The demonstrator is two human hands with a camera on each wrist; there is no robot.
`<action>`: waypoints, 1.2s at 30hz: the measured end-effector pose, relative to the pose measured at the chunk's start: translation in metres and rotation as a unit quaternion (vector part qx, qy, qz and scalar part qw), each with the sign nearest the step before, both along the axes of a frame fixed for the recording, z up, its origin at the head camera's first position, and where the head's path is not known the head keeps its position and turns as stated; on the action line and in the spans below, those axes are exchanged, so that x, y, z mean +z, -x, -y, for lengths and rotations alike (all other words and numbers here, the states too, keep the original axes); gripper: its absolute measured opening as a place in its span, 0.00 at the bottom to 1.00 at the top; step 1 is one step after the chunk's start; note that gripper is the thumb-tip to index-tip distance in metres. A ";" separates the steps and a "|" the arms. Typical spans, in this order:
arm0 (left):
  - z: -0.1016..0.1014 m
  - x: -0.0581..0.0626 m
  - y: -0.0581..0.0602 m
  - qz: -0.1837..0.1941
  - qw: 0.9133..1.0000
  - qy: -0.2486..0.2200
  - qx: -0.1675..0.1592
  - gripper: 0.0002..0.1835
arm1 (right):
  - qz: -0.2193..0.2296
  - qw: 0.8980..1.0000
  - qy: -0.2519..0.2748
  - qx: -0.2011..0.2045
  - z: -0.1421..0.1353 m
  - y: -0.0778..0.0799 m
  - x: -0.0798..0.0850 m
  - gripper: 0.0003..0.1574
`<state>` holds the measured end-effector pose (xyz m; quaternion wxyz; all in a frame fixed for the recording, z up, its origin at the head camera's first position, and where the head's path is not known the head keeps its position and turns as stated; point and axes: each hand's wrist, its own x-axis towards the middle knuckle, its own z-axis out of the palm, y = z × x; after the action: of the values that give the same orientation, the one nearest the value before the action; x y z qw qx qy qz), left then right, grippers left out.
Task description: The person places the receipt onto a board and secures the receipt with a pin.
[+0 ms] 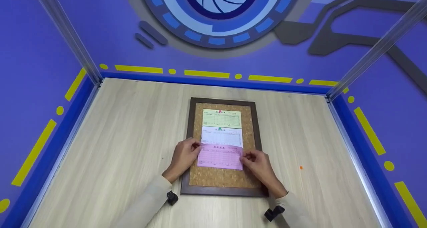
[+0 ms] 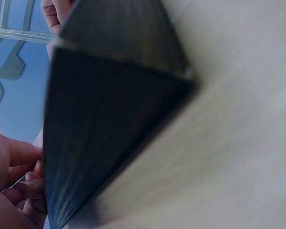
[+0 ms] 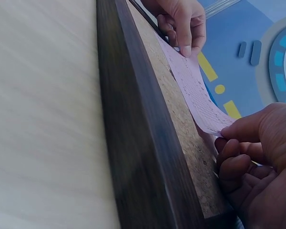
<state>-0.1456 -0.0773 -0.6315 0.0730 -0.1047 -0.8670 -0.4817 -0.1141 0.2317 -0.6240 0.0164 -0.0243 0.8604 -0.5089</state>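
A pink printed form (image 1: 220, 157) lies over the lower middle of a cork board (image 1: 217, 179) with a dark wooden frame (image 1: 225, 190). My left hand (image 1: 185, 155) pinches the form's left edge between thumb and fingers. At the opposite edge, my right hand (image 1: 259, 164) pinches the paper; the right wrist view shows the thumb on top of the pink sheet (image 3: 190, 90), which bows slightly above the cork. Above it are a white form (image 1: 222, 137) with a green pin (image 1: 220, 128) and a yellow-green form (image 1: 222, 119) with a pink pin (image 1: 220, 111).
The board lies on a light wood-grain table (image 1: 133, 131). A small orange bit (image 1: 301, 167) is on the table to the right. Blue panels with yellow dashes (image 1: 206, 74) wall in the back and both sides, with metal posts (image 1: 66, 34) at the corners.
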 end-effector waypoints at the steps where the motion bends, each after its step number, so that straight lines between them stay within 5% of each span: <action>1: 0.000 0.000 0.000 -0.001 1.000 0.004 -0.003 0.02 | -0.002 1.000 -0.003 0.002 0.000 0.000 0.000 0.03; 20: 0.000 0.003 -0.002 -0.017 0.996 0.075 -0.046 0.03 | -0.005 0.998 -0.061 0.013 -0.004 -0.003 0.007 0.06; 36: -0.002 0.003 -0.002 -0.025 0.993 0.106 -0.041 0.04 | -0.010 0.998 -0.068 0.007 -0.004 -0.003 0.006 0.03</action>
<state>-0.1431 -0.0753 -0.6283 0.0634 -0.1597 -0.9061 -0.3867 -0.1112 0.2362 -0.6184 0.0129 -0.0345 0.8931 -0.4484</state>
